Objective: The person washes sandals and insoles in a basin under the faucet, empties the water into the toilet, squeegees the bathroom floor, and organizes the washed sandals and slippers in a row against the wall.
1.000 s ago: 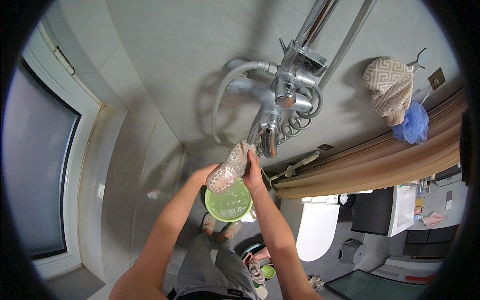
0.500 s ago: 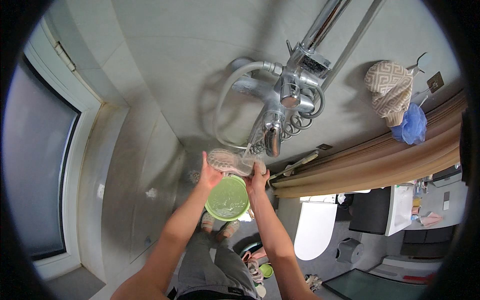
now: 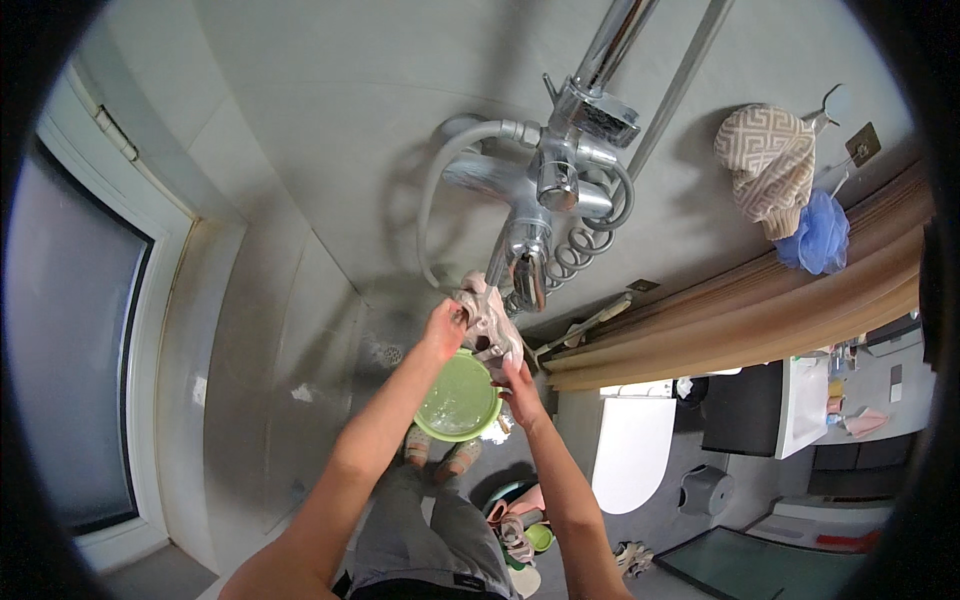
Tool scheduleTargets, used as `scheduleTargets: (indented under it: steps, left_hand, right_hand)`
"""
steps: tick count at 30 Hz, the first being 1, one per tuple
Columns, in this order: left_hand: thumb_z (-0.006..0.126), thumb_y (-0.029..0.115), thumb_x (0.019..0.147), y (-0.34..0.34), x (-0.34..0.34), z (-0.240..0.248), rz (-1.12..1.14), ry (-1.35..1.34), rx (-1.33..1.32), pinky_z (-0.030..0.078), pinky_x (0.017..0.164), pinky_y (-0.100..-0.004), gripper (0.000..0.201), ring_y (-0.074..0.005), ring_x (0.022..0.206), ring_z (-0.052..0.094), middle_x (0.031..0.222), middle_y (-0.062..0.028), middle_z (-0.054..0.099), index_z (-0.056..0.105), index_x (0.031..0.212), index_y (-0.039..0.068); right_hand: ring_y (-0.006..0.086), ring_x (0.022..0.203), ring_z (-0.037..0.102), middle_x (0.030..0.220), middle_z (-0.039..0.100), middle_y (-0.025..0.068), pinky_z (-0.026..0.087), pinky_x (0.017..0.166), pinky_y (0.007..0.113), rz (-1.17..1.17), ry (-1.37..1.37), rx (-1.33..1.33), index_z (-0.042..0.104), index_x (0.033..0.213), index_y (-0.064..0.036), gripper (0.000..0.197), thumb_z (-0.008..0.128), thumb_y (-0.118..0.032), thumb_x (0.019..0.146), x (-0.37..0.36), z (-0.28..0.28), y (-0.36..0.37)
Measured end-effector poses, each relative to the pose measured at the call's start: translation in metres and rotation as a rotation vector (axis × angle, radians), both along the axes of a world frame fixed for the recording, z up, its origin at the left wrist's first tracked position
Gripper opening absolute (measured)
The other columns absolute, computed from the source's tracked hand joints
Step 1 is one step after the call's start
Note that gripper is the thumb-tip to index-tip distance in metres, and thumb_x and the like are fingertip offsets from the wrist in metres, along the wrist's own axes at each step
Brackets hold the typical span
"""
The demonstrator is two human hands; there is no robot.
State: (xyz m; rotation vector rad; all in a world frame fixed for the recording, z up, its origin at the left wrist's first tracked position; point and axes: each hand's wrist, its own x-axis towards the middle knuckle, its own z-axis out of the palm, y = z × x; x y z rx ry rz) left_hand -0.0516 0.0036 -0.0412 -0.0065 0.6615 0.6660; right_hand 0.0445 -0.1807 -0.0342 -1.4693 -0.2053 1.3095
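Below the chrome shower tap [image 3: 528,275], a pale pink shoe [image 3: 490,328] is tilted with its upper side showing. My left hand [image 3: 446,328] grips its left side near the upper end, fingers closed on it. My right hand [image 3: 519,394] holds the lower end, with the thumb against the shoe. Just beneath, a light green basin [image 3: 457,438] contains rippled water, and the shoe overlaps its far rim.
A grey hose [image 3: 432,215] loops from the tap. On the right hang a patterned bath mitt [image 3: 765,165], a blue bath puff [image 3: 816,235] and a brown curtain [image 3: 740,320]. A white toilet [image 3: 632,455] stands right; more shoes [image 3: 516,540] lie by my legs.
The shoe has turned from sole-up and roughly level to upper side showing and steeply tilted. My left hand has moved right and up; my right hand has moved down to the lower end.
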Motion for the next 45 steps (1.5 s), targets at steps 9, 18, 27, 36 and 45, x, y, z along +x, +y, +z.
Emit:
scheduleTargets:
  steps: [9,18,27,36,45]
  left_hand:
    - [0.07,0.026,0.064,0.016,-0.005,0.038,-0.593,1.493,1.225,0.045,0.08,-0.0389,0.057,-0.0319,0.093,0.06,0.098,-0.0179,0.062,0.05,0.113,0.003]
    - [0.066,0.015,0.069,0.043,-0.009,0.045,-0.745,1.066,1.187,0.049,0.072,-0.0362,0.038,-0.0278,0.079,0.064,0.084,-0.0164,0.066,0.061,0.104,0.005]
    - [0.055,0.003,0.075,0.034,-0.005,0.021,-0.685,1.276,1.482,0.049,0.076,-0.0362,0.044,-0.0335,0.086,0.061,0.098,-0.0204,0.062,0.053,0.119,0.009]
    - [0.059,0.006,0.07,0.039,-0.011,0.031,-0.531,0.957,1.159,0.046,0.081,-0.0345,0.037,-0.0222,0.095,0.06,0.102,-0.0128,0.063,0.056,0.107,0.006]
    - [0.06,0.013,0.069,0.032,-0.049,0.111,-0.731,1.74,1.338,0.047,0.072,-0.0467,0.032,-0.0394,0.083,0.059,0.087,-0.0204,0.063,0.055,0.099,0.004]
  right_hand:
    - [0.0127,0.044,0.049,0.059,0.055,0.0059,0.033,0.042,0.025,0.147,-0.057,0.012,0.055,0.085,-0.0013,0.028,0.05,-0.029,0.084,0.016,0.029,0.004]
    - [0.0139,0.043,0.049,0.058,0.054,0.0055,0.037,0.039,0.025,0.15,0.01,0.005,0.055,0.072,-0.0017,0.03,0.052,-0.03,0.08,0.037,0.042,0.002]
    - [0.0109,0.044,0.043,0.056,0.05,0.0008,0.031,0.039,0.024,-0.138,-0.278,-0.076,0.056,0.074,-0.0059,0.022,0.053,-0.027,0.077,0.041,0.056,0.011]
    - [0.0125,0.059,0.052,0.074,0.057,0.0059,0.041,0.048,0.025,0.037,-0.134,-0.084,0.056,0.095,-0.0024,0.034,0.056,-0.034,0.081,0.043,0.032,0.012]
    - [0.0213,0.09,0.057,0.11,0.052,0.0168,0.051,0.069,0.032,0.111,-0.266,0.083,0.025,0.133,-0.0079,0.081,0.075,-0.026,0.071,0.019,0.003,0.084]
